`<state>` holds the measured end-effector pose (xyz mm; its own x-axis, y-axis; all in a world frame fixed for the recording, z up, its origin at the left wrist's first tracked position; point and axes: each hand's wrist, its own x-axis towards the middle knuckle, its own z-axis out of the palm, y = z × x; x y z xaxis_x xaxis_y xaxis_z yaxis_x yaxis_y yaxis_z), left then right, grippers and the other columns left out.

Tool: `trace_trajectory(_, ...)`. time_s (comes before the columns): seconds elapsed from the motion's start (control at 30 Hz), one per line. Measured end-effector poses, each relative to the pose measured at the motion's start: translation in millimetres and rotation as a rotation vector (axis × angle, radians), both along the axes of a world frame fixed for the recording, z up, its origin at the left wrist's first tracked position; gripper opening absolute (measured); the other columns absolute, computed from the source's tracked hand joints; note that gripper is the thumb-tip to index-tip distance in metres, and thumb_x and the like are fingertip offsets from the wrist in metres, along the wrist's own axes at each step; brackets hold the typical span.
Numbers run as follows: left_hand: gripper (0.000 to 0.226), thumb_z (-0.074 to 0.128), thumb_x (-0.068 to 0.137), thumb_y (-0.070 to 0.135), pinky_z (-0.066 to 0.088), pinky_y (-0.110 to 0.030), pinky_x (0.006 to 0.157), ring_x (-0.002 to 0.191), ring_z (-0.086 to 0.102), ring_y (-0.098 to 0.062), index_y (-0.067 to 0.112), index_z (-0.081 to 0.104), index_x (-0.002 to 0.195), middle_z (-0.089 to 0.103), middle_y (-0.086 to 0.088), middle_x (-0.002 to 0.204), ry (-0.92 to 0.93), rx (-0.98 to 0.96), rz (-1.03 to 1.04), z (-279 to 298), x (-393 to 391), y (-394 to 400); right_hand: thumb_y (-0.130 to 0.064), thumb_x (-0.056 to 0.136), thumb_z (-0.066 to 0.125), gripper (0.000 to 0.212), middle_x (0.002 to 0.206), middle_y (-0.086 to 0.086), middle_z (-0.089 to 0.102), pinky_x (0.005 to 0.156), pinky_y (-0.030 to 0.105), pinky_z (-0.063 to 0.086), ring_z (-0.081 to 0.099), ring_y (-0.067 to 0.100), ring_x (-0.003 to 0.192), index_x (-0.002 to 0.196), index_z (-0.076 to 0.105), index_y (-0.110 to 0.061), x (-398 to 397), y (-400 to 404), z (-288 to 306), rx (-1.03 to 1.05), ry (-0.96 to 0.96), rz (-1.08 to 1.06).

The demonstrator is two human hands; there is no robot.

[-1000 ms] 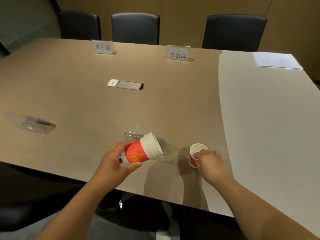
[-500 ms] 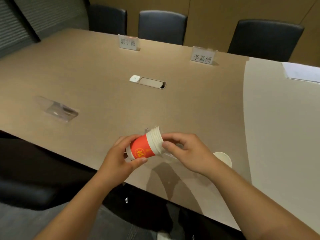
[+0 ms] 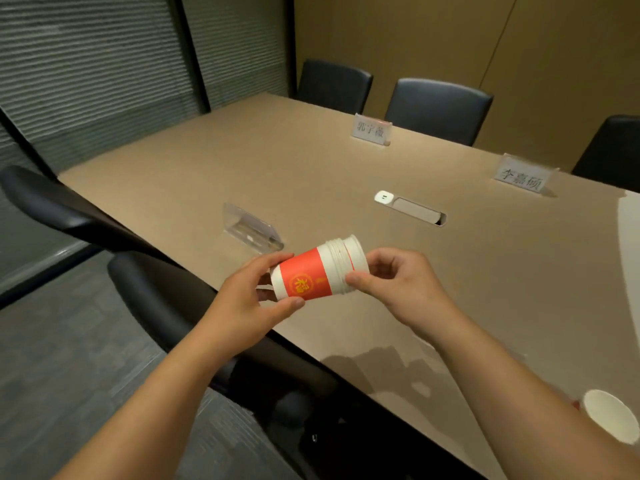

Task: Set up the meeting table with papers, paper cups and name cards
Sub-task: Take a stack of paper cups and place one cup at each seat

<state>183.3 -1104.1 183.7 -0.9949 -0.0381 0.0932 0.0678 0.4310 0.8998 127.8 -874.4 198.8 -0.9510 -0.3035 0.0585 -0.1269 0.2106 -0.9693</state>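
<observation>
Above the near edge of the tan meeting table [image 3: 311,174], the nested stack of red-and-white paper cups [image 3: 318,271] hangs sideways btwn both hands. Left hand [image 3: 249,303] grasps the red base end; right hand [image 3: 398,285] pinches the white rims w/ thumb & fingertips. Long axis runs roughly level, mouths pointing right & slightly up, away from the person. Probably very light, thin-walled, easy to crush; nested rims likely stick, so pull at the rolled lip, not the wall. 1 white-rimmed paper cup [image 3: 611,415] stands on the table, far right.
</observation>
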Motion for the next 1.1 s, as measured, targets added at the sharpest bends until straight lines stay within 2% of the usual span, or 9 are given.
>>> trace_trajectory(0.1, 0.060, 0.083, 0.073, 0.010, 0.059, -0.033, 0.087, 0.102, 0.066, -0.013, 0.037, 0.056, 0.119, 0.061, 0.006, 0.118, -0.016, -0.011, -0.007, 8, -3, -53, -0.013, 0.072, 0.084, 0.019, 0.069, 0.015, 0.064, 0.058, 0.028, 0.046, 0.056, 0.012, 0.062, 0.071, 0.066, -0.008, -5, -49, 3, 0.012, 0.014, -0.043)
trace_trajectory(0.23, 0.059, 0.083, 0.073, 0.009, 0.057, -0.037, 0.090, 0.103, 0.066, -0.013, 0.036, 0.058, 0.119, 0.062, 0.004, 0.117, -0.020, -0.041, -0.010, 9, -16, -107, -0.011, 0.078, 0.080, 0.014, 0.063, -0.007, 0.066, 0.057, 0.017, 0.044, 0.056, 0.005, 0.059, 0.071, 0.068, -0.015, -11, -97, 4, -0.052, 0.038, -0.082)
trace_trajectory(0.37, 0.059, 0.082, 0.074, 0.009, 0.056, -0.027, 0.086, 0.100, 0.064, -0.010, 0.047, 0.055, 0.109, 0.061, 0.009, 0.115, -0.031, -0.058, 0.017, -3, -38, -134, -0.011, 0.085, 0.073, 0.014, 0.055, -0.017, 0.060, 0.053, 0.012, 0.038, 0.048, -0.003, 0.053, 0.074, 0.069, -0.019, -32, -107, -2, -0.051, 0.085, -0.222)
trace_trajectory(0.47, 0.056, 0.082, 0.075, 0.011, 0.053, -0.018, 0.079, 0.098, 0.063, -0.007, 0.037, 0.055, 0.117, 0.060, 0.008, 0.113, -0.070, -0.089, 0.004, -14, -57, -140, -0.015, 0.085, 0.069, 0.008, 0.061, -0.008, 0.058, 0.053, 0.019, 0.035, 0.044, 0.003, 0.056, 0.078, 0.071, -0.018, -58, -93, -21, 0.156, 0.140, -0.332)
trace_trajectory(0.6, 0.054, 0.080, 0.077, 0.010, 0.052, -0.017, 0.076, 0.098, 0.062, -0.006, 0.033, 0.055, 0.119, 0.059, 0.011, 0.112, -0.129, -0.081, -0.012, -25, -81, -139, -0.017, 0.083, 0.062, 0.012, 0.064, 0.009, 0.060, 0.058, 0.034, 0.040, 0.056, 0.027, 0.065, 0.071, 0.061, -0.013, -89, -70, -74, 0.640, 0.126, -0.342)
trace_trajectory(0.67, 0.056, 0.080, 0.077, 0.010, 0.054, -0.021, 0.080, 0.100, 0.063, -0.008, 0.032, 0.055, 0.122, 0.059, 0.010, 0.114, -0.154, -0.094, -0.044, -31, -91, -136, -0.021, 0.086, 0.058, 0.014, 0.074, 0.011, 0.065, 0.058, 0.034, 0.037, 0.059, 0.035, 0.076, 0.072, 0.057, -0.017, -95, -64, -99, 0.907, 0.130, -0.286)
trace_trajectory(0.73, 0.057, 0.080, 0.077, 0.010, 0.054, -0.021, 0.081, 0.101, 0.063, -0.009, 0.032, 0.055, 0.123, 0.058, 0.010, 0.115, -0.175, -0.102, -0.057, -39, -101, -134, -0.023, 0.089, 0.054, 0.012, 0.091, 0.009, 0.070, 0.062, 0.031, 0.036, 0.061, 0.035, 0.089, 0.083, 0.064, -0.018, -99, -61, -118, 1.067, 0.166, -0.248)
trace_trajectory(0.93, 0.058, 0.080, 0.077, 0.011, 0.054, -0.026, 0.085, 0.101, 0.062, -0.007, 0.035, 0.053, 0.123, 0.057, 0.014, 0.116, -0.235, -0.113, -0.084, -54, -119, -127, -0.024, 0.093, 0.048, 0.020, 0.108, 0.004, 0.069, 0.081, 0.034, 0.042, 0.059, 0.029, 0.107, 0.101, 0.065, -0.019, -100, -49, -157, 1.301, 0.081, -0.156)
trace_trajectory(1.1, 0.059, 0.081, 0.076, 0.012, 0.055, -0.029, 0.087, 0.102, 0.063, -0.009, 0.035, 0.055, 0.123, 0.058, 0.011, 0.118, -0.259, -0.103, -0.089, -60, -129, -128, -0.040, 0.086, 0.060, 0.023, 0.112, -0.002, 0.067, 0.086, 0.034, 0.035, 0.054, 0.025, 0.115, 0.104, 0.065, -0.026, -100, -44, -169, 1.277, -0.003, -0.068)
